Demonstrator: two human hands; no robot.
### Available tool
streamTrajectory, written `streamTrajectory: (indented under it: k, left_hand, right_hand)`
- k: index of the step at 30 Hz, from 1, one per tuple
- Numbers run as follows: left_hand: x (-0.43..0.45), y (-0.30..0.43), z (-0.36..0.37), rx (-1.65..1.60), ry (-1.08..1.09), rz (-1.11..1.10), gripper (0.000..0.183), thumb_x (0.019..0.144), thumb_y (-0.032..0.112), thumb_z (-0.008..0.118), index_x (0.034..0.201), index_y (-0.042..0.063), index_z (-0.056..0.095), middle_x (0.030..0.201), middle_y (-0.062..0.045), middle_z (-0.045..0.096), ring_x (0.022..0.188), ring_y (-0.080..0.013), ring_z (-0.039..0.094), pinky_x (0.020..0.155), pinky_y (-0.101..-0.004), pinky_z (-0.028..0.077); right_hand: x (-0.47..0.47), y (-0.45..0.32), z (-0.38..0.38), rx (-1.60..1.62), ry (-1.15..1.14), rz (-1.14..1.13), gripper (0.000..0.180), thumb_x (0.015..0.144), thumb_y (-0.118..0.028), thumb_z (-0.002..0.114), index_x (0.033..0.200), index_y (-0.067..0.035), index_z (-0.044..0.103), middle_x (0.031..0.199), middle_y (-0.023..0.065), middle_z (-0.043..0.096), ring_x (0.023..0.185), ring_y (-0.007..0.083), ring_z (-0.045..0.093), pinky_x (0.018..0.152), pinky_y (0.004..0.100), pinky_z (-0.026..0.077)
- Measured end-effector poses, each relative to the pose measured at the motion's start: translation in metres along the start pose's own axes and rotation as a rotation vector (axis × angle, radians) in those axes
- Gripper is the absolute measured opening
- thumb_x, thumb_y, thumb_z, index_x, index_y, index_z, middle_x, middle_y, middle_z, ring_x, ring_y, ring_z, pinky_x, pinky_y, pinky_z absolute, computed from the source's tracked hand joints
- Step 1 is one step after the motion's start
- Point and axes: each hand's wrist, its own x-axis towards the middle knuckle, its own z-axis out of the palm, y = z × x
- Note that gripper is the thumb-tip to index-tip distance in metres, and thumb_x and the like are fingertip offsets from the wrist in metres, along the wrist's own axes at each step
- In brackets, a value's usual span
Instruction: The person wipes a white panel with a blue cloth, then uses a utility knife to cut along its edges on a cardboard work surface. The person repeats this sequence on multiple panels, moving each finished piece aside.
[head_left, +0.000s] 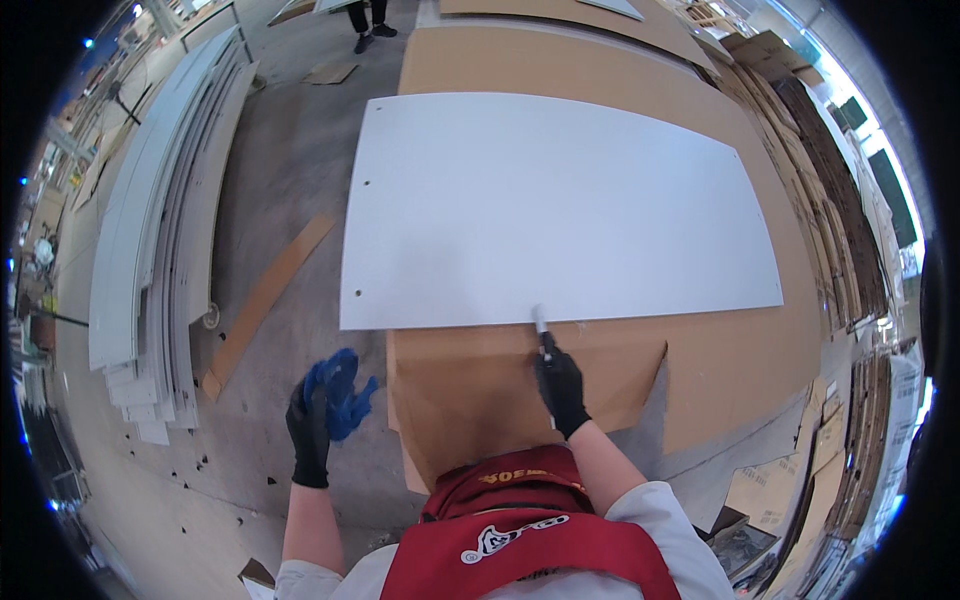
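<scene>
A large white panel (555, 217) lies flat in front of me, with several small holes along its left edge. My right hand (561, 382), in a black glove, grips a bladed hand tool (541, 330). The tool's pale, blurred blade reaches over the panel's near edge; I cannot tell whether it touches. My left hand (309, 427), gloved in black too, holds a crumpled blue cloth (341, 394) off the panel's near left corner. Brown cardboard (480, 60) lies under the panel, and its near flap (480, 397) hangs towards my red apron (517, 547).
Stacked pale boards (165, 217) stand at the left. A cardboard strip (270, 300) lies on the concrete floor (277, 165) between them and the panel. Stacked flat cardboard (810, 172) lines the right side. A person's legs (367, 19) show at the far end.
</scene>
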Motion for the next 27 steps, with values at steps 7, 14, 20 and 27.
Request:
streamTrajectory:
  k: [7, 14, 20, 27]
  left_hand:
    - [0.042, 0.097, 0.174, -0.344, -0.087, 0.112, 0.042, 0.095, 0.029, 0.057, 0.123, -0.001, 0.057, 0.12, -0.01, 0.06, 0.107, -0.0187, 0.056, 0.094, -0.0327, 0.043]
    - [0.042, 0.127, 0.336, -0.243, -0.342, 0.045, 0.039, 0.1, 0.026, 0.046, 0.127, 0.0, 0.054, 0.131, -0.013, 0.055, 0.118, -0.0243, 0.054, 0.101, -0.0342, 0.039]
    - [0.006, 0.163, 0.416, 0.35, -0.317, 0.34, 0.039, 0.098, 0.018, 0.038, 0.127, 0.001, 0.058, 0.129, -0.009, 0.06, 0.12, -0.0207, 0.053, 0.105, -0.0319, 0.036]
    - [0.005, 0.161, 0.437, 0.349, -0.281, 0.349, 0.041, 0.099, 0.018, 0.033, 0.129, 0.003, 0.056, 0.132, -0.011, 0.057, 0.123, -0.025, 0.05, 0.107, -0.0343, 0.035]
  right_hand:
    - [0.039, 0.135, -0.114, 0.051, 0.144, 0.24, 0.043, 0.094, -0.022, 0.051, 0.137, -0.016, 0.048, 0.076, 0.0155, 0.062, 0.068, 0.0302, 0.062, 0.061, 0.0427, 0.048]
    - [0.087, 0.269, -0.234, 0.123, 0.281, 0.512, 0.044, 0.092, -0.028, 0.055, 0.135, -0.017, 0.053, 0.073, 0.015, 0.062, 0.064, 0.0268, 0.062, 0.06, 0.0386, 0.048]
    - [0.125, 0.359, -0.338, 0.229, 0.394, 0.603, 0.045, 0.092, -0.027, 0.057, 0.136, -0.02, 0.053, 0.062, 0.0063, 0.058, 0.049, 0.0148, 0.056, 0.049, 0.0318, 0.048]
    - [0.159, 0.465, -0.414, -0.054, 0.506, 0.599, 0.045, 0.092, -0.031, 0.053, 0.134, -0.016, 0.054, 0.094, 0.0192, 0.068, 0.084, 0.0299, 0.066, 0.073, 0.0393, 0.052]
